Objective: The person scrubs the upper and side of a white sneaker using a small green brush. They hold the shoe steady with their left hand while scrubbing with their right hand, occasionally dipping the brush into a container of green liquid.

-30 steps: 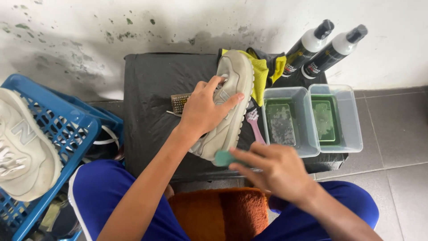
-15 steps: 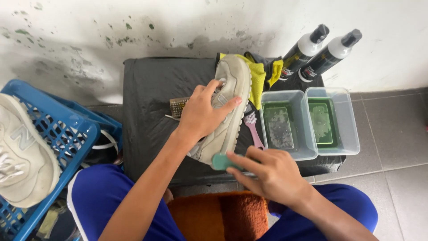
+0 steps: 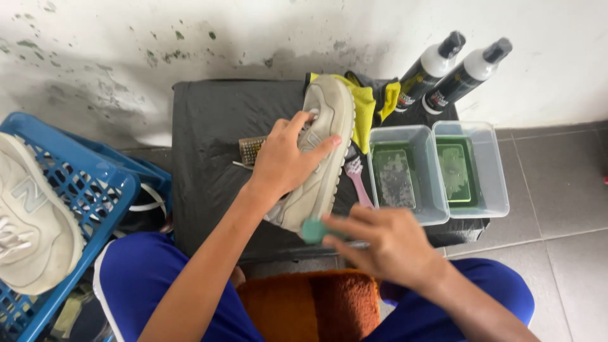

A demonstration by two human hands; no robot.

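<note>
A beige sneaker (image 3: 327, 123) lies lengthwise on a black-covered stand (image 3: 212, 136). My left hand (image 3: 288, 158) presses down on its upper, fingers spread over the laces. At the sneaker's near end, my right hand (image 3: 386, 244) grips a small teal brush or sponge (image 3: 311, 231) held against the heel. A pink toothbrush (image 3: 358, 180) lies beside the shoe on the right. A small bristle brush (image 3: 251, 149) peeks out left of my left hand.
Two clear tubs (image 3: 405, 174) (image 3: 472, 168) of greenish water stand right of the shoe. Two dark spray bottles (image 3: 462, 73) lean at the wall, a yellow cloth (image 3: 364, 107) beside them. A blue crate (image 3: 76, 183) at left holds another pale sneaker (image 3: 28, 221). An orange mat (image 3: 310, 307) lies between my knees.
My right hand with the teal tool stays at the sneaker's heel, shifting slightly. My left hand keeps its hold on the upper.
</note>
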